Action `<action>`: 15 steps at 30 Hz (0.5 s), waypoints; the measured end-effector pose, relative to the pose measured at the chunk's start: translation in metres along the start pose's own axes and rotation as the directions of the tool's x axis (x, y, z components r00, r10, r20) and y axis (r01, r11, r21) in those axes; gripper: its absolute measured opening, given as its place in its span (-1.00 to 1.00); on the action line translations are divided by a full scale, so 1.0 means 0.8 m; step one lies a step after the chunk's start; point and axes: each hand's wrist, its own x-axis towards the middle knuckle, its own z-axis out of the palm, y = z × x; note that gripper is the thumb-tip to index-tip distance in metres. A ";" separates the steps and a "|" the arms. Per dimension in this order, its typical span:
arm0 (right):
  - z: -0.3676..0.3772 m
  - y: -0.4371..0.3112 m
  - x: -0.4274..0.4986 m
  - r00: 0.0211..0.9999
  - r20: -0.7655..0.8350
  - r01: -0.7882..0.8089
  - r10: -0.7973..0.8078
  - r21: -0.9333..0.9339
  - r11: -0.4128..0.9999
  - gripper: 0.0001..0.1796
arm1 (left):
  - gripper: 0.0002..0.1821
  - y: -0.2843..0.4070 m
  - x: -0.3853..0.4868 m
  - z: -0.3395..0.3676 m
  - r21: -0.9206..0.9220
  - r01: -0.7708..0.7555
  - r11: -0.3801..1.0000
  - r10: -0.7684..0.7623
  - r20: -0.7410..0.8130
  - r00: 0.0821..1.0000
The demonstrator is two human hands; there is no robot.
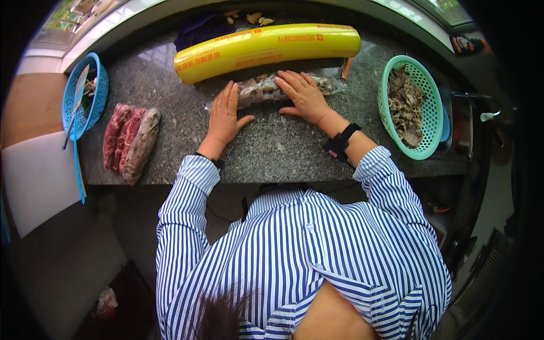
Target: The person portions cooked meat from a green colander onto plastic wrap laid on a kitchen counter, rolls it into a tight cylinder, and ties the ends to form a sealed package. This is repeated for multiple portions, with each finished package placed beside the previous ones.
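Note:
A roll of cooked meat pieces in clear plastic film [260, 90] lies crosswise on the stone counter before me. My left hand [225, 109] holds its left end from above, fingers laid over the film and thumb stretched out to the right. Toward its right part, my right hand [304, 95] curves over the roll, thumb on the near side. Loose film spreads past both ends. Just behind stands a long yellow roll of cling film [267, 50], lying on its side and bearing printed writing. My palms hide parts of the meat roll.
Several wrapped meat rolls [129, 142], red and brown, lie at left. Beyond them is a blue basket [102, 102] with utensils across it, beside a white board [38, 178]. A green colander [431, 127] of cooked meat slices [403, 106] stands right, near a sink tap [488, 115]. Garlic cloves [266, 21] lie behind.

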 end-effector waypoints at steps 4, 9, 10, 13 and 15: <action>-0.013 0.006 0.010 0.999 0.051 0.000 -0.002 0.054 0.999 0.00 | 0.01 -0.025 -0.004 -0.005 -0.299 0.058 0.952 -0.051 0.032 0.998; -0.027 -0.027 0.017 0.999 0.019 0.051 -0.051 -0.002 0.999 -0.04 | -0.49 -0.060 -0.042 -0.041 -0.406 0.460 0.790 -0.567 -0.199 0.799; -0.023 -0.039 0.023 0.996 0.043 0.081 -0.082 0.024 0.996 -0.09 | -0.55 -0.064 -0.050 -0.042 -0.407 0.592 0.696 -0.692 -0.163 0.703; -0.006 -0.073 0.048 0.978 0.077 0.197 -0.196 -0.010 0.980 -0.14 | -0.59 -0.065 -0.059 -0.021 -0.321 0.667 0.672 -0.705 -0.006 0.709; 0.005 -0.089 0.066 0.966 0.071 0.248 -0.248 0.019 0.969 -0.29 | -0.60 -0.060 -0.057 -0.003 -0.332 0.613 0.717 -0.672 -0.093 0.735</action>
